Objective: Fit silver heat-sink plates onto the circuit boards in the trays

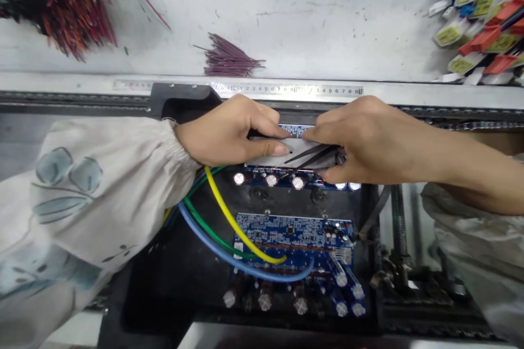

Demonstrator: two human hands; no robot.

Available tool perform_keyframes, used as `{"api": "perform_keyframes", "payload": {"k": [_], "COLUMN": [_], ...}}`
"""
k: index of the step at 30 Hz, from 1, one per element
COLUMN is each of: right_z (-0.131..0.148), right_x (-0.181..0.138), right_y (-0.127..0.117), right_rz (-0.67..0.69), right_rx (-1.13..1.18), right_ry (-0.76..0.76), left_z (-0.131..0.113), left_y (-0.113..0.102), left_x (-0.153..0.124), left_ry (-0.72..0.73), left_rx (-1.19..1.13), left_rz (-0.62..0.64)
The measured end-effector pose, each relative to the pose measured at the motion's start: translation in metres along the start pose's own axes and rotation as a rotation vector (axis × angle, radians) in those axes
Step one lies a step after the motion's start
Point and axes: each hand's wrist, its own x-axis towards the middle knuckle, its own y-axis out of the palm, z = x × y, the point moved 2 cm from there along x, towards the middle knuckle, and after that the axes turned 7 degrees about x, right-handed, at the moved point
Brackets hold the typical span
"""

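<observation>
My left hand (237, 131) is closed on a pale grey flat plate (270, 160), its thumb on top and a fingertip at the far edge. From the other end, my right hand (356, 139) grips the same plate, thumb at the near edge and index finger at the far edge. Thin black strips (307, 154) lie across the plate and run under my right fingers. Beneath it is a blue circuit board (282, 173), mostly covered, with round capacitors along its near side. A second blue circuit board (286, 229) sits nearer, with yellow (225, 210), green and blue cables (229, 259) reaching it.
Both boards sit in a black housing (176, 272). A metal rail with a ruler (286, 89) runs behind it. On the bench beyond lie purple wires (231, 57), red and yellow wires (77, 27) at left, and labelled connectors (483, 32) at right.
</observation>
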Motion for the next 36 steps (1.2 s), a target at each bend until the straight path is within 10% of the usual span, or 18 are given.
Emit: {"api": "perform_keyframes", "payload": {"k": [22,30,36], "right_z": [0.003,0.080,0.095], "right_x": [-0.004,0.065,-0.007], "right_y": [0.005,-0.011,0.011], "right_rz": [-0.087,-0.311,-0.637], "right_rx": [0.089,0.314,0.409], "right_ry": [0.018,0.105,0.481], "left_z": [-0.005,0.056,0.057], "left_y": [0.001,-0.045,-0.044], "left_x": [0.004,-0.089,-0.086], "left_ry": [-0.049,-0.107,-0.078], "left_rx": [-0.010,-0.044,0.098], "left_rz": [0.034,0.059,0.077]}}
